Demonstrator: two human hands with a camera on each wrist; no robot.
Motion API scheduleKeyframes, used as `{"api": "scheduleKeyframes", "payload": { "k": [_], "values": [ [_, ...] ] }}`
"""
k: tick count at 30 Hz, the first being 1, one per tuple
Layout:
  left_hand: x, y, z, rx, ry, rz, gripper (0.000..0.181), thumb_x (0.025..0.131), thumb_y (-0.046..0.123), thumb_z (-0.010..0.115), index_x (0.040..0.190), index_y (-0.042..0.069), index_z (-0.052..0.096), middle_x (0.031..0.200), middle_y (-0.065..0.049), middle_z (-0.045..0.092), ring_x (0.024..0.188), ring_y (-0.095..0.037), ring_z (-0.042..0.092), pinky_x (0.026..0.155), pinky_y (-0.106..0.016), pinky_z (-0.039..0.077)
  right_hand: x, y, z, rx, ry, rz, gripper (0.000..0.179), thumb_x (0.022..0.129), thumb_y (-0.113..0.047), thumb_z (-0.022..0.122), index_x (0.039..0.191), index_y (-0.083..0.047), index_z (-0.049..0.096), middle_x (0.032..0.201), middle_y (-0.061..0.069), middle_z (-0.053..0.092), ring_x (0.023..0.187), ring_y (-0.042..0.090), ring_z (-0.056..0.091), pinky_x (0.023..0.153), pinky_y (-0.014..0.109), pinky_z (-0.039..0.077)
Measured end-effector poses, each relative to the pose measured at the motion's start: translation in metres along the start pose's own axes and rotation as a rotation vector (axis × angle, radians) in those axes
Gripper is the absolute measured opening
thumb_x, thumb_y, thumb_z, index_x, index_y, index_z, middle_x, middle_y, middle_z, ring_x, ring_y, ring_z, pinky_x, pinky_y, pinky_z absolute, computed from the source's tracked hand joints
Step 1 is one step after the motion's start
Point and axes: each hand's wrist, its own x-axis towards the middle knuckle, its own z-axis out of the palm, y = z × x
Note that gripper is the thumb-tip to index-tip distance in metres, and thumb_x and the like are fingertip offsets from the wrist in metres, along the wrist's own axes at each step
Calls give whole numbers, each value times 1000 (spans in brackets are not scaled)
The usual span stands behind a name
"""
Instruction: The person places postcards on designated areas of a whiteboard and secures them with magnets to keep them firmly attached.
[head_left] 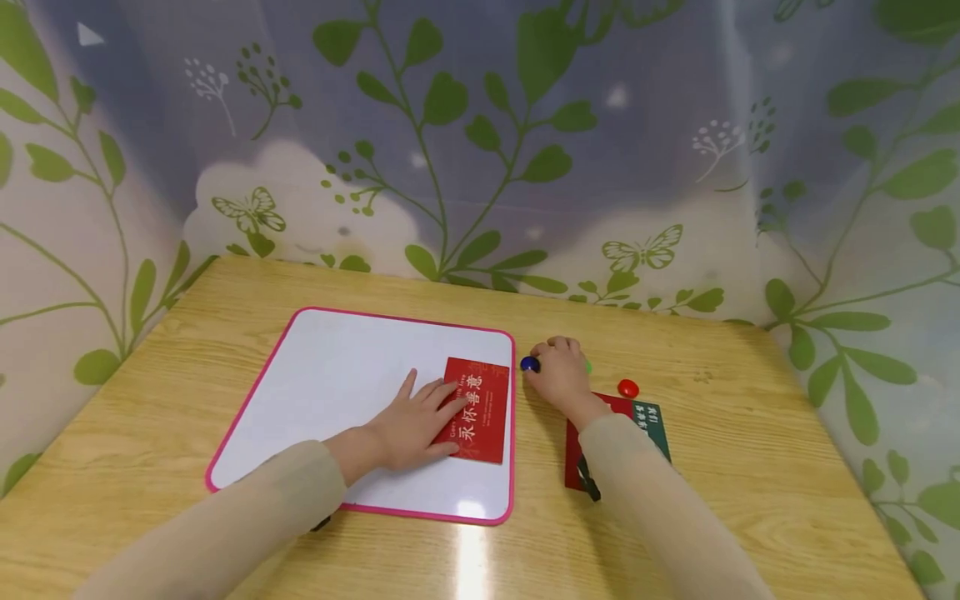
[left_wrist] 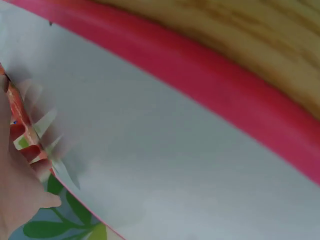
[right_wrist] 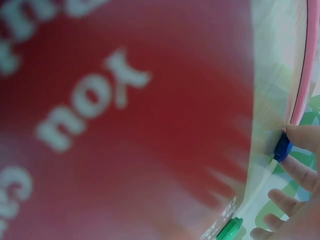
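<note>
A red card [head_left: 486, 417] with white writing lies on the right part of a pink-rimmed whiteboard [head_left: 337, 367]. My left hand [head_left: 408, 425] rests on the board with its fingers spread over the card's left side; in the left wrist view the hand [left_wrist: 20, 185] shows at the left edge. Just right of the board, my right hand [head_left: 561, 375] pinches a round blue magnet [head_left: 529, 364] between thumb and index finger. The right wrist view shows this blue magnet [right_wrist: 283, 148] between the fingertips. Beyond the hand a green magnet [head_left: 588, 367] is mostly hidden.
A red magnet [head_left: 628, 388] lies right of my right hand. Under the right forearm is a red and green card [head_left: 654, 423], partly covered. Behind the wooden table [head_left: 742, 467] hangs a leaf-patterned cloth [head_left: 480, 167].
</note>
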Motion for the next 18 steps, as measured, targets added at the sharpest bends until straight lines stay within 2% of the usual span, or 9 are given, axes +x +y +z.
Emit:
{"api": "scheduleKeyframes", "payload": {
  "k": [8, 18],
  "values": [
    [-1, 3, 4, -17, -11, -16, 70, 89, 52, 52, 145, 15, 33, 150, -11, 31, 139, -29, 26, 114, -58, 9, -2, -3, -3, 33, -10, 21, 35, 87, -24, 62, 114, -2, 62, 136, 22, 43, 130, 39, 28, 107, 56, 26],
    [2, 6, -6, 35, -73, -21, 72, 89, 51, 53, 146, 14, 31, 148, -11, 32, 138, -29, 28, 113, -60, 12, 0, -8, -7, 34, -1, 44, 36, 87, -27, 63, 114, -3, 62, 138, 21, 41, 132, 39, 26, 108, 55, 23]
  ]
}}
